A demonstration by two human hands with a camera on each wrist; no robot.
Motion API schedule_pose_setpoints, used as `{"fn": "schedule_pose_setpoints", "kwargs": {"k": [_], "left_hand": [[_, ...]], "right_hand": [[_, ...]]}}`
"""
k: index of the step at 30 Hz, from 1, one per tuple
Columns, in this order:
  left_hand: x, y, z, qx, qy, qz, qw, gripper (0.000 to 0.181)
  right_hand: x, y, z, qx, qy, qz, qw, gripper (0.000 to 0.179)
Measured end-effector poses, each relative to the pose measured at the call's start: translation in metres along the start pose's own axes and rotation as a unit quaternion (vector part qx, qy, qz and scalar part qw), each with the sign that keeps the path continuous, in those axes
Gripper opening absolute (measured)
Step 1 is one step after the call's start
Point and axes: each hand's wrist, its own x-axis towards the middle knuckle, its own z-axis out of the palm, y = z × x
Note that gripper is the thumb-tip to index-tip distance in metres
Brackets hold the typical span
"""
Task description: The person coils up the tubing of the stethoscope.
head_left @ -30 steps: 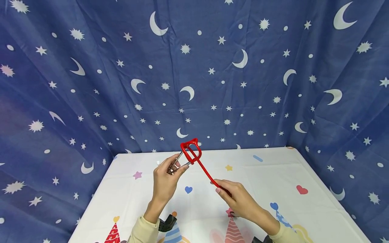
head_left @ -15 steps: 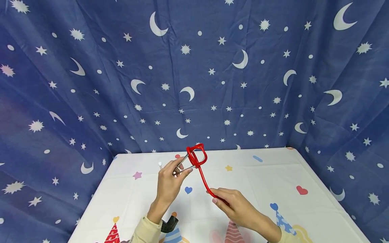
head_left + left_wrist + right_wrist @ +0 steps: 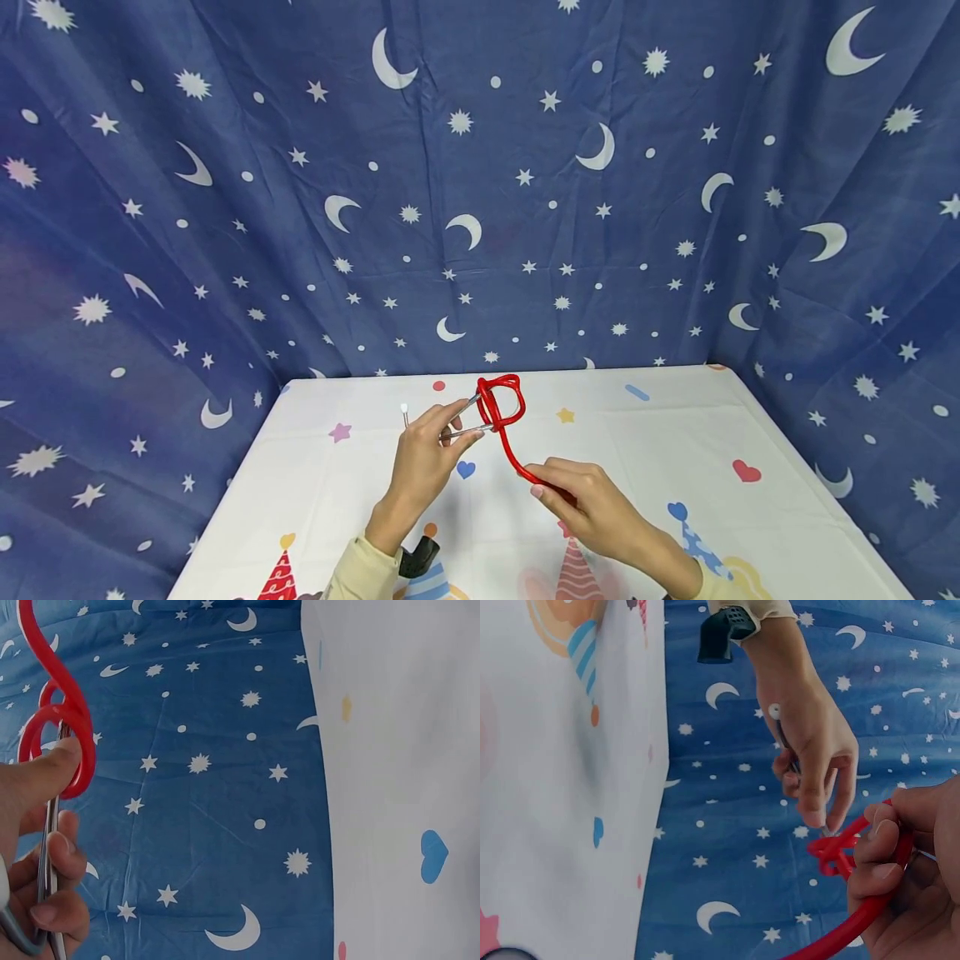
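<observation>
The left hand (image 3: 426, 454) is pinching one metal tool (image 3: 51, 817) in its fingers; the right is pinching one red tube (image 3: 511, 454), its loops sitting at the tool's tips, above the table (image 3: 637, 437). Both are seemingly working the loops, and that is calling for steady pulling.

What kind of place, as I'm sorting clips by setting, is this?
Probably a makeshift indoor booth: blue moon-and-star curtains hang behind and beside a white party-print tablecloth.
</observation>
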Motion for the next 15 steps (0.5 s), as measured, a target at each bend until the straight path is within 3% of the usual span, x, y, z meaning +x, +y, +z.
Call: {"fn": "schedule_pose_setpoints", "kwargs": {"k": [7, 15], "left_hand": [[-0.003, 0.001, 0.0, 0.015, -0.025, 0.035, 0.999, 0.044], [-0.006, 0.001, 0.002, 0.02, -0.057, 0.07, 0.9957, 0.045]], "right_hand": [[0.006, 0.0, -0.011, -0.022, 0.028, 0.006, 0.9993, 0.018], [0.015, 0.004, -0.022, -0.047, 0.051, -0.03, 0.9972, 0.02]]}}
